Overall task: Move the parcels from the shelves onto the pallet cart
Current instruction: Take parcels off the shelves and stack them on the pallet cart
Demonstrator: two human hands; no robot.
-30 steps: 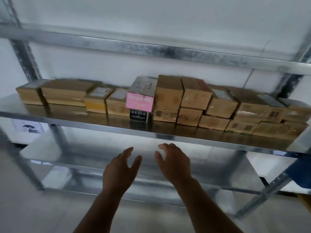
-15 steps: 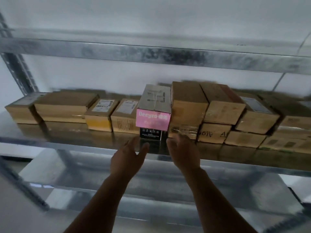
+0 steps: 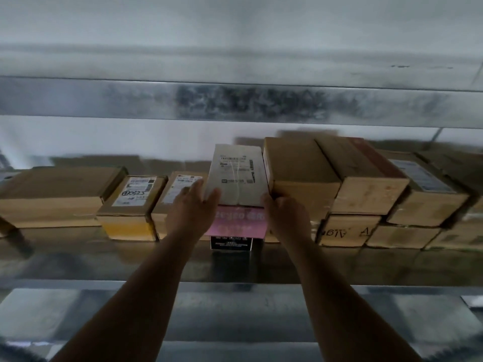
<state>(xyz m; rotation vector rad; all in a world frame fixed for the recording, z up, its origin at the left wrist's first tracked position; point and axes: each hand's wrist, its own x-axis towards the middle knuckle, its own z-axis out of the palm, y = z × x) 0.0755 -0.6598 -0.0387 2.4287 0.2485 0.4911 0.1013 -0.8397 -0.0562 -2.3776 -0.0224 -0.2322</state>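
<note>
A galvanized shelf (image 3: 78, 259) against a white wall carries cardboard parcels. Both hands grip the pink-fronted parcel (image 3: 237, 178) at centre: left hand (image 3: 192, 210) at nine o'clock, right hand (image 3: 286, 215), seemingly curled, at three. Labels blur.

Dim, soft light; motion blur throughout, wide-angle bending at the edges.

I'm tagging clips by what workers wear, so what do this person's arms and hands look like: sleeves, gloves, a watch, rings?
Both forearms are bare up to the frame's lower edge, so no sleeve shows. The left hand and right hand wear no gloves. No watch or wristband shows on either wrist, and no ring is visible, though the picture is dim and blurred.
</note>
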